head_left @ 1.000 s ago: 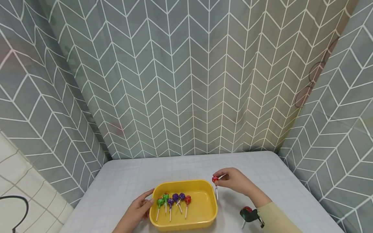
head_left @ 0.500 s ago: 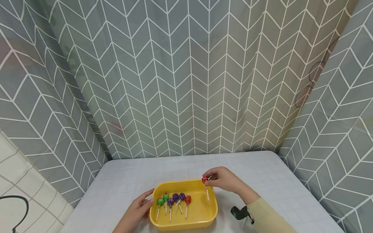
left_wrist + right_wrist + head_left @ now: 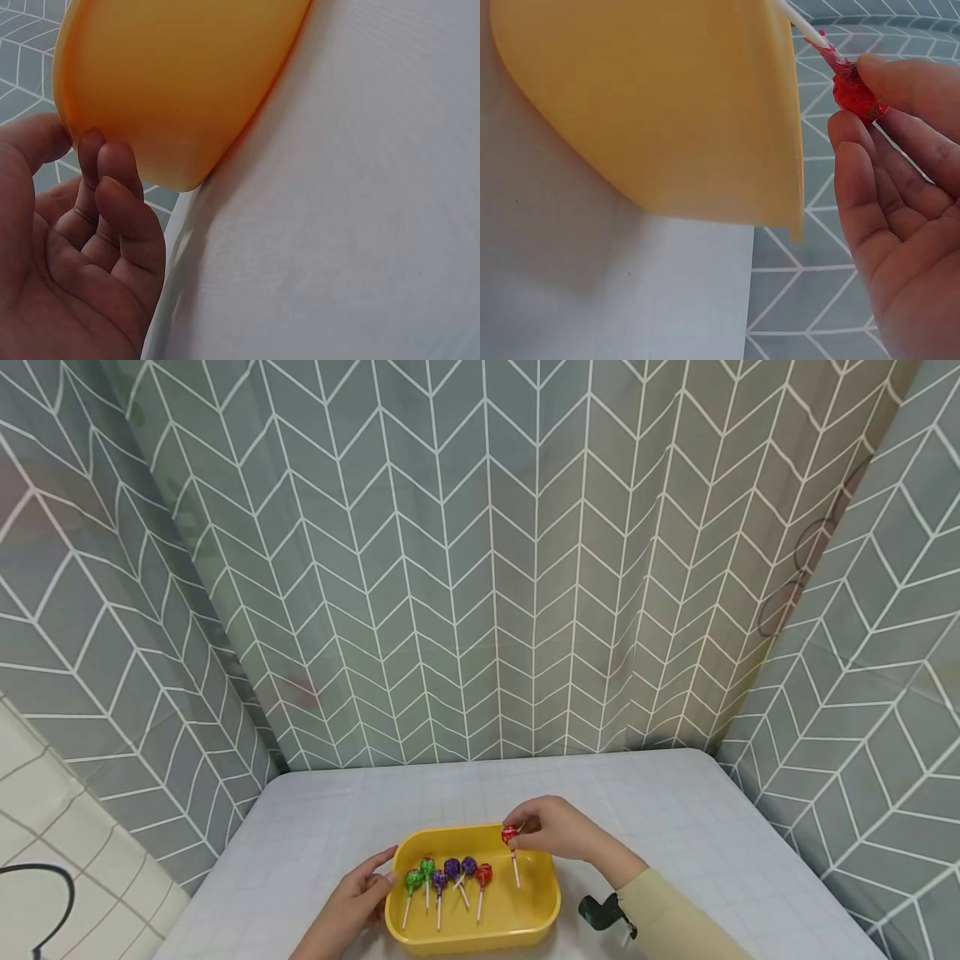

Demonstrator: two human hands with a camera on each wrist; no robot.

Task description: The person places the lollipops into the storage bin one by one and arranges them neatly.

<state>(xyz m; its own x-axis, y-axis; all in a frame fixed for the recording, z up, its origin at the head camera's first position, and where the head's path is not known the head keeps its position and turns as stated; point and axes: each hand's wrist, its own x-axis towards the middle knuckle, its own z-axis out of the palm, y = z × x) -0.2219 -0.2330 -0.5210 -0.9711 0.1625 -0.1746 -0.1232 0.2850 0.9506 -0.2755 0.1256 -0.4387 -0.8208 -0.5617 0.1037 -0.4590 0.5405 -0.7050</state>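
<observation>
A red-wrapped lollipop [image 3: 510, 836] is pinched by its candy head between the thumb and fingers of my right hand [image 3: 555, 828], over the right back part of a yellow tray [image 3: 472, 946]. Its white stick points down into the tray. In the right wrist view, the lollipop [image 3: 855, 96] shows above the tray's rim. My left hand [image 3: 356, 897] grips the tray's left side, thumb at the rim and curled fingers against the outer wall [image 3: 172, 142]. Inside the tray lie two green lollipops [image 3: 413, 880], several purple ones [image 3: 452, 868] and a red one [image 3: 483, 875], heads toward the back.
A pale cloth-covered table [image 3: 675, 810] bears the tray. Below the dark wrist device [image 3: 600, 912] on the right sleeve, a white stick [image 3: 626, 939] shows partly. Grey chevron curtains [image 3: 480, 610] stand behind and at both sides.
My right hand has carried the red lollipop leftward from beside the tray to above its inside. The left hand, the tray and the lollipops lying in it have stayed put.
</observation>
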